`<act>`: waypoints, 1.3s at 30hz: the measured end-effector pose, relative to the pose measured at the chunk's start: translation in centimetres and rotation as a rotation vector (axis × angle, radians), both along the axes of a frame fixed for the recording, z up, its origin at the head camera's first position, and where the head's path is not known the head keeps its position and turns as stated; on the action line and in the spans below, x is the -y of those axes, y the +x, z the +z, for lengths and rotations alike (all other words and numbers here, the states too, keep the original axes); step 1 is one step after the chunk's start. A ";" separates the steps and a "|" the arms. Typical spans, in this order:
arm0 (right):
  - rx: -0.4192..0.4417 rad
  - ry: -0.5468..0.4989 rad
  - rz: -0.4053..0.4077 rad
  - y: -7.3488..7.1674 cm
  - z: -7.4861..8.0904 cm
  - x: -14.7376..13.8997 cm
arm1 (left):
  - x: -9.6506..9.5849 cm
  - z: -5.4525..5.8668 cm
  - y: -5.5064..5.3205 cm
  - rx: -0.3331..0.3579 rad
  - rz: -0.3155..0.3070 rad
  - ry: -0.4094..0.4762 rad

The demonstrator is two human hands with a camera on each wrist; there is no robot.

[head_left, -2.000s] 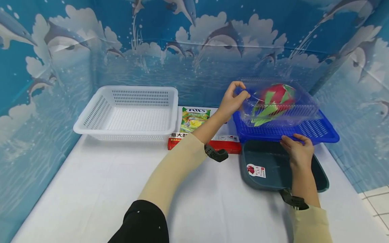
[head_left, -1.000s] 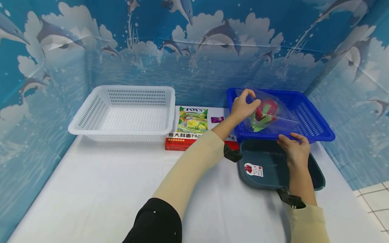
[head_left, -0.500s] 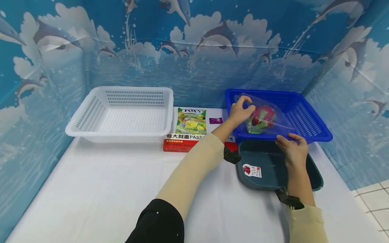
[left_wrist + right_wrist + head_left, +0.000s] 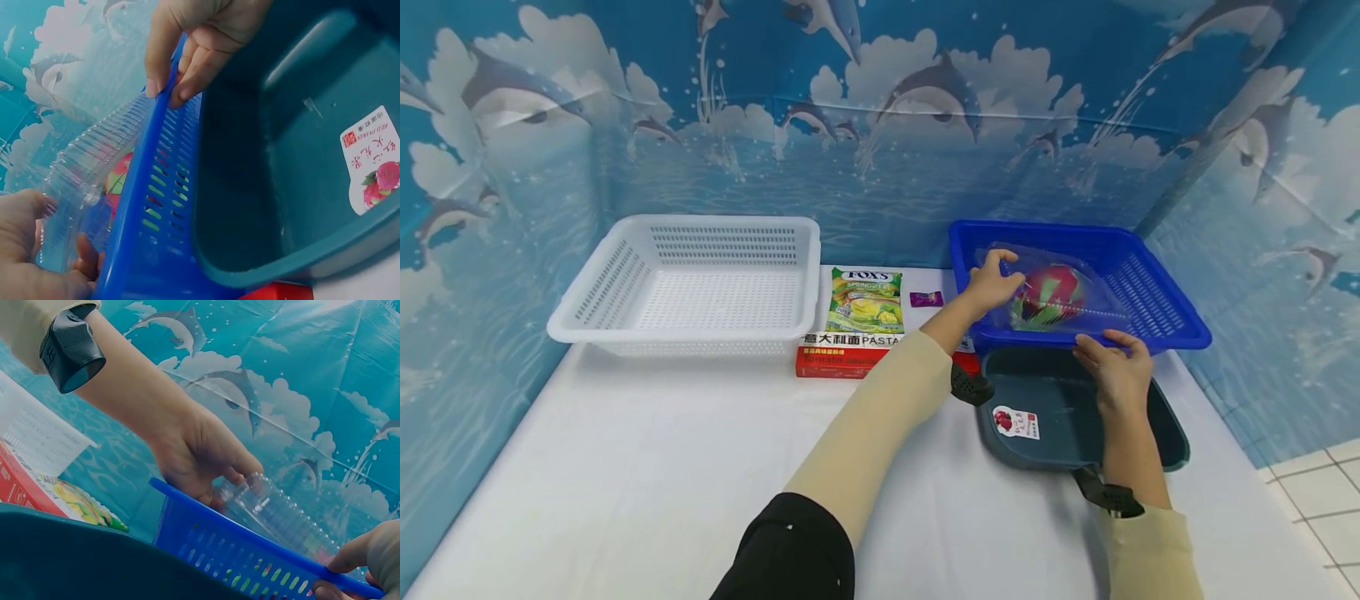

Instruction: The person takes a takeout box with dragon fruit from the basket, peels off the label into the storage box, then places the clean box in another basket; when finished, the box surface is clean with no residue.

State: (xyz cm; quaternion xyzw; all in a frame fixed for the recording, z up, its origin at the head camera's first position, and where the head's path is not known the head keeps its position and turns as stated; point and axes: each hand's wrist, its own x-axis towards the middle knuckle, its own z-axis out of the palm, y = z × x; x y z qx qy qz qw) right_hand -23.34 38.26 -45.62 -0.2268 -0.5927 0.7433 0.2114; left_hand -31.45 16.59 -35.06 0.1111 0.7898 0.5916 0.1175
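Observation:
My left hand [image 4: 994, 285] pinches the left edge of a clear plastic box [image 4: 1093, 302], which sits tilted in the blue basket [image 4: 1172, 304]. A red and green dragon fruit [image 4: 1051, 293] shows through the plastic. With thumb and fingers, my right hand [image 4: 1120, 375] grips the basket's front rim, as the left wrist view shows with the basket's slotted wall [image 4: 159, 206]. The ribbed side of the box [image 4: 275, 506] stands above the rim in the right wrist view. Directly in front of the basket is a dark green basin [image 4: 1060, 408] with a dragon fruit sticker [image 4: 1017, 422].
At the left stands a white basket [image 4: 700, 283]. Between the baskets lie a Fox's candy bag [image 4: 865, 302], a small purple packet [image 4: 927, 299] and a red pasta box [image 4: 835, 358], partly covered by my left forearm. A dolphin-print curtain [image 4: 880, 150] borders the table.
My left hand has lowered the clear box with the dragon fruit from above the blue basket into it. My right hand stays at the rim. The view has shifted slightly.

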 end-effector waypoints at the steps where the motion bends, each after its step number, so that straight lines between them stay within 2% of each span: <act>1: -0.012 -0.006 0.000 -0.3 -0.5 -0.4 | -0.1 0.0 0.0 0.012 0.002 0.000; 3: -0.025 -0.014 -0.001 -0.5 -0.9 -0.6 | -0.2 -0.1 0.1 0.038 0.004 0.005; 5: -0.021 0.003 -0.001 -0.4 -0.7 -0.3 | -0.3 -0.1 0.3 0.091 0.002 0.043; 8: 0.001 -0.003 0.003 0.7 1.3 1.3 | -0.5 0.0 0.5 0.180 0.014 0.100; 10: 0.020 -0.009 -0.001 1.6 3.1 2.8 | -0.7 0.0 0.6 0.217 0.049 0.108; 11: 0.031 -0.018 -0.004 2.1 4.0 3.5 | -0.8 0.0 0.6 0.221 0.068 0.107; 13: 0.056 -0.031 -0.007 2.9 5.6 4.7 | -1.1 -0.1 0.6 0.185 0.123 0.071; 16: 0.071 -0.062 -0.010 3.6 7.1 5.7 | -1.6 -0.3 0.4 0.138 0.195 0.039; 17: 0.085 -0.065 -0.013 3.6 7.2 5.7 | -1.8 -0.4 0.4 0.129 0.216 0.035; 21: 0.036 -0.034 0.007 1.8 3.6 2.8 | -2.3 -0.5 0.5 0.109 0.284 0.023; 24: -0.001 -0.003 0.024 0.9 1.6 1.3 | -2.5 -0.5 0.6 0.100 0.326 0.012; 28: 0.016 -0.030 0.021 2.1 4.0 3.2 | -2.7 -0.4 0.7 0.118 0.350 0.016; 32: 0.017 -0.071 0.017 3.2 5.9 4.6 | -2.7 -0.4 0.9 0.132 0.341 0.027; 37: 0.030 -0.084 0.002 3.6 6.6 5.2 | -2.6 -0.5 1.0 0.121 0.305 0.032; 39: 0.047 -0.048 -0.005 3.6 6.6 5.2 | -2.6 -0.5 1.0 0.119 0.282 0.029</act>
